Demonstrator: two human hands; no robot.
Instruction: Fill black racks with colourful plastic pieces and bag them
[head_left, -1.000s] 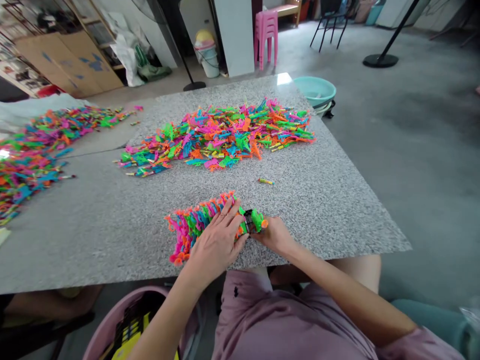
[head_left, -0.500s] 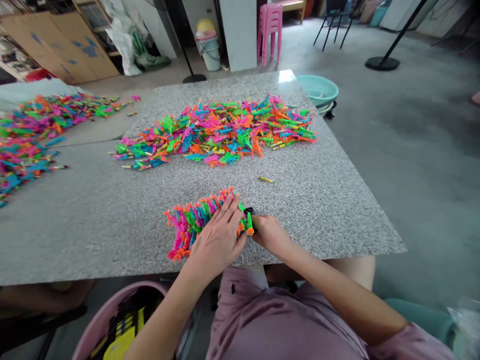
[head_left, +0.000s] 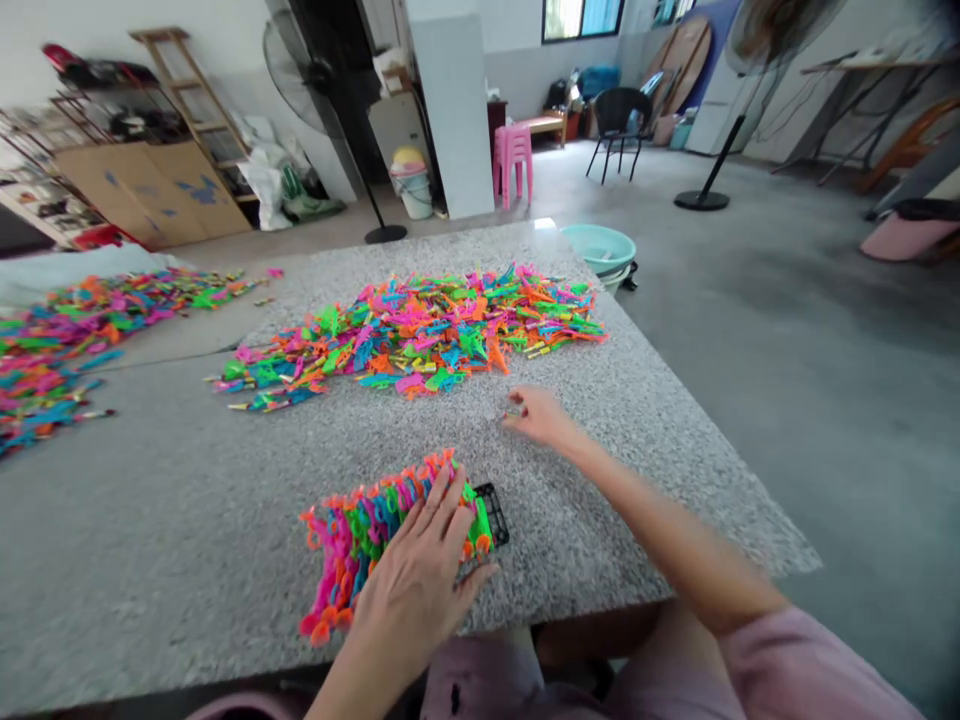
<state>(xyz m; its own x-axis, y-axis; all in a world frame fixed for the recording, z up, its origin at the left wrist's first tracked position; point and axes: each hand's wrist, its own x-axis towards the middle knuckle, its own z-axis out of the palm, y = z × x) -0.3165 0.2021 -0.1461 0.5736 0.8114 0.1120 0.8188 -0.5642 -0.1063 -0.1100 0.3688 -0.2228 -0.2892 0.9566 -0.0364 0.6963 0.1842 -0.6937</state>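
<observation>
My left hand (head_left: 424, 545) lies flat with fingers stretched over a tight row of small plastic toys (head_left: 349, 540) in pink, orange, green and blue. The toys sit side by side, and a black plastic grid holder (head_left: 493, 514) sticks out at the row's right end. Beyond the holder, my right hand (head_left: 541, 417) is low over the table with thumb and fingertips curled around a small tube (head_left: 511, 413), of which only a bit shows. Motion blurs that hand slightly.
A long heap of colourful plastic toys (head_left: 420, 330) spreads across the speckled stone table (head_left: 622, 500). Another heap (head_left: 67, 350) lies at the left. A turquoise basin (head_left: 600, 245) stands beyond the far right edge. Pink stools (head_left: 513, 160) and standing fans are farther back.
My right hand has left the row's end and reached forward to the small tube, uncovering the black grid. My left hand still rests on the row. The camera has tilted up.
</observation>
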